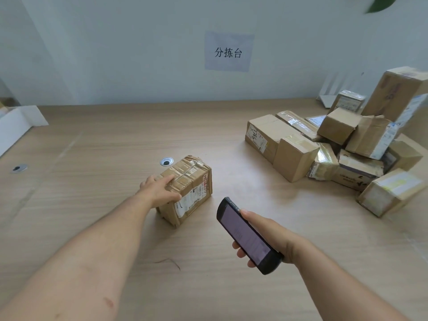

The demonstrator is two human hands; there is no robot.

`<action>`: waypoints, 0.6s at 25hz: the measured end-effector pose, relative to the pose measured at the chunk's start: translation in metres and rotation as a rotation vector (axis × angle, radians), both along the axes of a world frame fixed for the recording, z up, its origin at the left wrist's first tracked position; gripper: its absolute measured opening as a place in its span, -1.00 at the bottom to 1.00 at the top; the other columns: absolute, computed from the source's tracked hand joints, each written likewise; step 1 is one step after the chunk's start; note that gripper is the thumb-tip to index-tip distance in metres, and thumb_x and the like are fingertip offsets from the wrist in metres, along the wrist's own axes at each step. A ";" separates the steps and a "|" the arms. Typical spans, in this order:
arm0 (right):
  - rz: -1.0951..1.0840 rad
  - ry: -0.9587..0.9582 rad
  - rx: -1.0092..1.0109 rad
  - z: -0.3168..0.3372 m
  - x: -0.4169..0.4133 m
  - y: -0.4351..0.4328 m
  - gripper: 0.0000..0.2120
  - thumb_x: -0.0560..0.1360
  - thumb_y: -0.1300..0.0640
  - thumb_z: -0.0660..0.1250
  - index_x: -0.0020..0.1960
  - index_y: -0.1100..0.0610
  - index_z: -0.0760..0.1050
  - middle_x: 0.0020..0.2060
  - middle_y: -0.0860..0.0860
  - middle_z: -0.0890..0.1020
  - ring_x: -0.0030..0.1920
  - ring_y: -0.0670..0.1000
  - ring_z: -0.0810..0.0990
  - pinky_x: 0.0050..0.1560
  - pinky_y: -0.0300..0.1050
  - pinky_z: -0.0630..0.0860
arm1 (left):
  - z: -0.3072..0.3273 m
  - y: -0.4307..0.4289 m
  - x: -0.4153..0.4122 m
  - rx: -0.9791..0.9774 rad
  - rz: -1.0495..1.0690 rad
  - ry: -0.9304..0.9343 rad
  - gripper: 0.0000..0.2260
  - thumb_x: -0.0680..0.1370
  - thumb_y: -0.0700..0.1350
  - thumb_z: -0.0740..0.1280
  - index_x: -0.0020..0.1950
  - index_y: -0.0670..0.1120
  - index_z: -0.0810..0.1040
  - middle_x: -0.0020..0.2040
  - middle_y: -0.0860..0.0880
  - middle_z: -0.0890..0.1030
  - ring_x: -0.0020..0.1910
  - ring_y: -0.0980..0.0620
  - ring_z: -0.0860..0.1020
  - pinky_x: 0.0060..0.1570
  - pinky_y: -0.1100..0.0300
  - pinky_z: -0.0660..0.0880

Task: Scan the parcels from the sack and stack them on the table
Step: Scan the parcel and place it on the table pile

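Your left hand (162, 189) pins the parcel (186, 192) flat on the desk (104, 147), fingers (170, 179) spread over its top, label side facing the scanner (246, 235) your right hand (275, 239) grips closed, likely for a clean read; pile (342, 144) sits well right.

Bare forearms, no sleeves; small left-arm scrape

Brown cardboard parcel (186, 189) with a white label sits on a pale wood-grain table (104, 144); the scanner (247, 236) is black with a purplish-grey screen.
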State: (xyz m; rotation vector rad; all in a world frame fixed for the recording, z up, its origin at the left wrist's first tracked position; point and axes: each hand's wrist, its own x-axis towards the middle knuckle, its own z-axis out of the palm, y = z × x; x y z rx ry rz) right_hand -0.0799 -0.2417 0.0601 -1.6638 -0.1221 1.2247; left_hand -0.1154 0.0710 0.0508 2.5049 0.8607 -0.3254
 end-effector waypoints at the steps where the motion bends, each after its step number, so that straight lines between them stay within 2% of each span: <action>1: 0.020 0.001 -0.017 -0.002 0.001 -0.001 -0.46 0.61 -0.26 0.15 0.22 0.19 0.51 -0.08 0.17 0.65 -0.11 0.13 0.64 -0.08 0.10 0.58 | 0.003 0.003 0.001 -0.020 -0.011 0.021 -0.19 0.30 0.22 0.43 0.49 0.29 0.16 0.48 -0.12 0.17 0.47 -0.17 0.13 0.42 -0.03 0.19; 3: 0.072 0.006 -0.057 -0.004 0.003 -0.002 -0.47 0.61 -0.26 0.15 0.22 0.19 0.52 -0.08 0.16 0.65 -0.11 0.12 0.64 -0.04 0.12 0.58 | 0.011 0.004 0.003 -0.049 -0.023 0.015 -0.12 0.16 0.23 0.41 0.47 0.29 0.22 0.44 -0.12 0.24 0.41 -0.15 0.26 0.37 -0.01 0.30; 5: 0.129 0.019 -0.074 -0.004 0.003 0.000 -0.49 0.61 -0.25 0.15 0.22 0.18 0.51 -0.08 0.16 0.64 -0.12 0.12 0.64 -0.05 0.11 0.57 | 0.017 0.004 0.003 -0.092 0.020 -0.054 -0.11 0.10 0.24 0.42 0.44 0.29 0.29 0.42 -0.11 0.28 0.37 -0.12 0.34 0.31 0.02 0.36; 10: 0.240 0.009 -0.080 0.000 0.005 0.008 -0.39 0.44 -0.32 0.23 0.23 0.15 0.50 -0.10 0.16 0.66 -0.14 0.13 0.65 -0.14 0.04 0.59 | 0.029 0.000 0.002 -0.156 0.068 -0.132 -0.10 0.04 0.30 0.42 0.40 0.32 0.33 0.38 -0.08 0.29 0.35 -0.12 0.37 0.32 -0.02 0.38; 15: 0.270 -0.003 -0.087 0.004 0.006 0.010 -0.43 0.55 -0.30 0.19 0.25 0.17 0.49 -0.09 0.16 0.65 -0.14 0.13 0.64 -0.14 0.03 0.59 | 0.038 0.000 -0.005 -0.129 0.077 -0.137 -0.14 0.10 0.28 0.43 0.41 0.32 0.33 0.38 -0.08 0.28 0.34 -0.14 0.36 0.32 -0.06 0.38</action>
